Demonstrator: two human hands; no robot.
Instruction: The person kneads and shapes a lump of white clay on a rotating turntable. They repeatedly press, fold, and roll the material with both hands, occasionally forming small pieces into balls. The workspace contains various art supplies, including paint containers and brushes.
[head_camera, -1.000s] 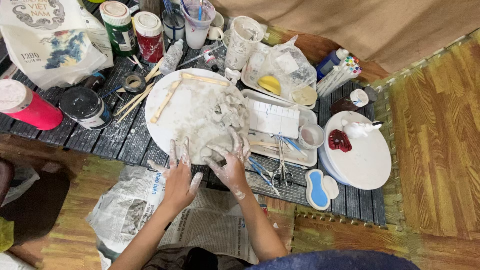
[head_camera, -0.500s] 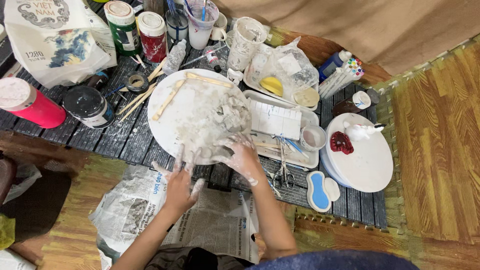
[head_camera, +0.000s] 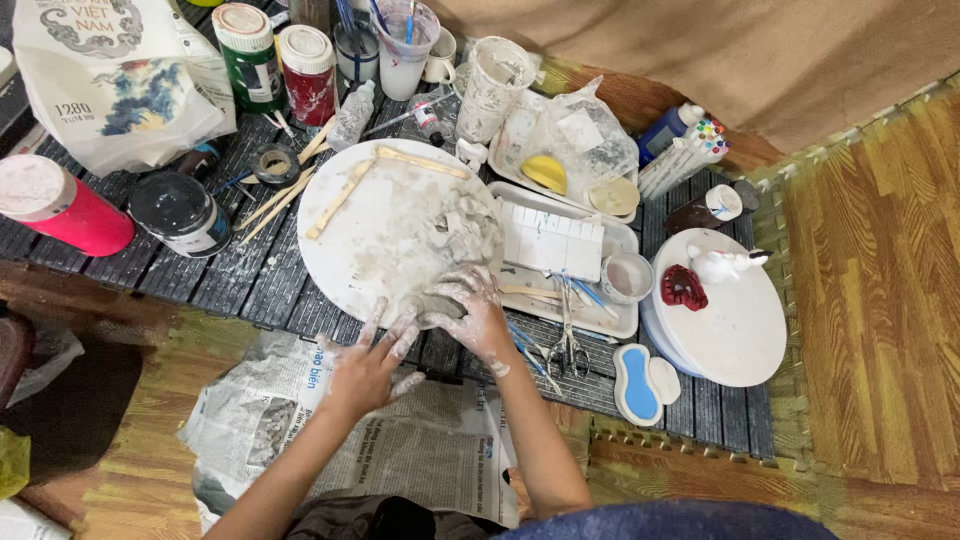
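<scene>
Clay-smeared hands at the near rim of a round white board

The left hand (head_camera: 368, 368), fingers spread, rests against the round white board (head_camera: 385, 215) edge. The right hand (head_camera: 470, 312), fingers curled together, presses a grey clay lump (head_camera: 462, 232) area on the board, beside a white tray (head_camera: 560, 250).

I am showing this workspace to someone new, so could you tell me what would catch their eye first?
Most striking are the two clay-smeared hands at the near edge of the round white board: the right hand presses a grey lump of clay, and the left hand rests at the board's rim. Next comes the bright red canister at far left, then the white turntable at right carrying a dark red piece.
</scene>
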